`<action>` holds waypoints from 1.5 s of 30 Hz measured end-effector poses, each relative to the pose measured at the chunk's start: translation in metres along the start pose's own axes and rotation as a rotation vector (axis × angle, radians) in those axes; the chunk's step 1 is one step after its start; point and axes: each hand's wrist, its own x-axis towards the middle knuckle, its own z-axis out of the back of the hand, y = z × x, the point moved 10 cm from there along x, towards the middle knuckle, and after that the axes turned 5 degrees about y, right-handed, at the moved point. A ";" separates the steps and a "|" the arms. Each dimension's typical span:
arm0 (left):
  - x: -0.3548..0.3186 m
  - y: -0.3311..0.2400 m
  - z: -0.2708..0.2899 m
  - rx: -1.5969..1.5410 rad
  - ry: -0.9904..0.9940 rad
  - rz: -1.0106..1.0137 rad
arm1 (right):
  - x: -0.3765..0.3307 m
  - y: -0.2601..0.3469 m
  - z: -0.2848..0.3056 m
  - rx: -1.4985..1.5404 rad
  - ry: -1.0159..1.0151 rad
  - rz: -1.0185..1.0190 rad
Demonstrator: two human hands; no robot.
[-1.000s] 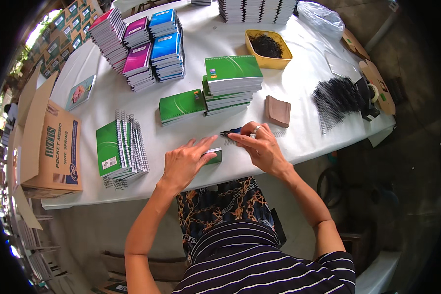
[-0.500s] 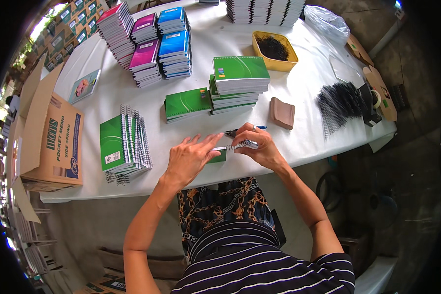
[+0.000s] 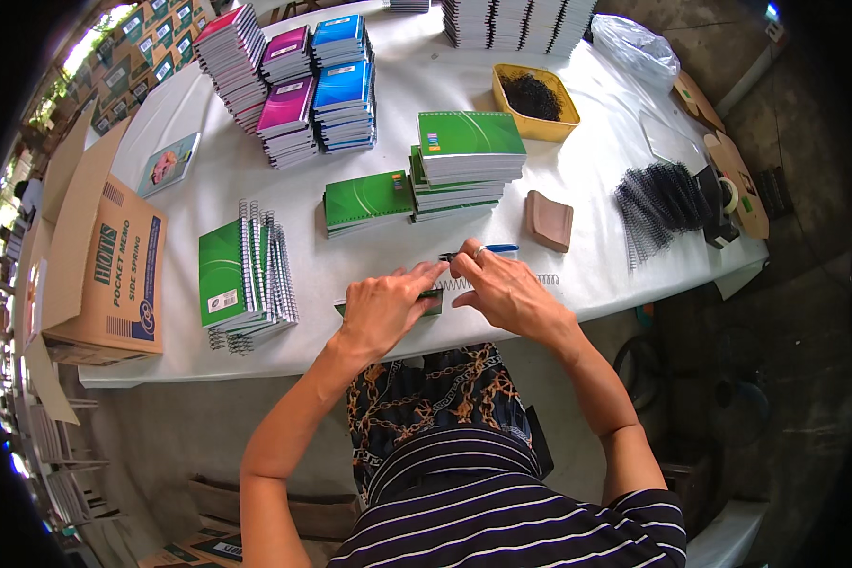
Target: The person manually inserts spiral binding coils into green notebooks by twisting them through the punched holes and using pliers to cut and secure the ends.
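Note:
My left hand (image 3: 385, 308) lies flat on a small green notebook (image 3: 433, 303) at the table's near edge, pressing it down. My right hand (image 3: 506, 289) pinches a metal spiral coil (image 3: 546, 279) that runs along the notebook's edge and sticks out to the right. A blue-handled tool (image 3: 488, 251) lies just behind my right fingers, partly hidden by them. Most of the notebook is covered by my hands.
Bound green notebooks (image 3: 241, 279) are stacked at left; unbound green stacks (image 3: 469, 161) sit behind my hands. Pink, red and blue notebook piles (image 3: 298, 85) stand at the back. Also present: a brown block (image 3: 548, 221), black spiral coils (image 3: 663, 204), a yellow tray (image 3: 534, 99), a cardboard box (image 3: 104, 265).
Both hands stayed on the notebook. The right hand has shifted slightly along the coil, and more of the coil now shows to the right.

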 end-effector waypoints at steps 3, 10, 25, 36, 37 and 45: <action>0.001 0.004 -0.002 -0.016 0.053 0.051 | 0.000 0.000 0.001 -0.039 -0.046 0.045; 0.001 0.007 -0.006 -0.064 0.104 0.111 | -0.004 -0.006 -0.012 0.073 0.111 0.005; 0.001 0.006 0.000 -0.110 0.016 0.090 | -0.001 0.002 -0.023 0.024 0.002 0.080; -0.011 0.003 -0.012 -0.064 0.256 -0.116 | -0.060 -0.204 0.033 0.104 0.285 -0.391; -0.014 0.007 -0.009 -0.040 0.213 -0.097 | -0.054 -0.206 0.039 0.100 0.249 -0.429; -0.035 0.027 0.013 0.260 -0.012 -0.040 | 0.009 -0.036 -0.017 0.804 0.564 0.039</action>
